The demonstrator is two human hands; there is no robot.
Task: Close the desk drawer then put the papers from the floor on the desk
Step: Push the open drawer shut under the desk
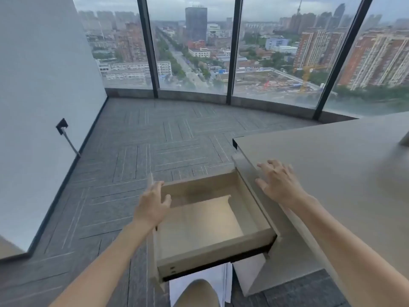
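While the drawer [208,220] stands pulled out, both hands hover at it.
Left hand [152,207], fingers apart, touches its front panel; white papers [217,282] lie on the carpet floor [132,151] beneath, beside a knee [197,293]; right hand [278,185], fingers spread, rests on the tabletop [332,165] edge.

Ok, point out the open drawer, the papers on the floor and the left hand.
Drawer [199,227], head view: bare inside bottom.
Papers [222,274], head view: white sheet below the drawer.
Left hand [152,207], head view: back of hand.
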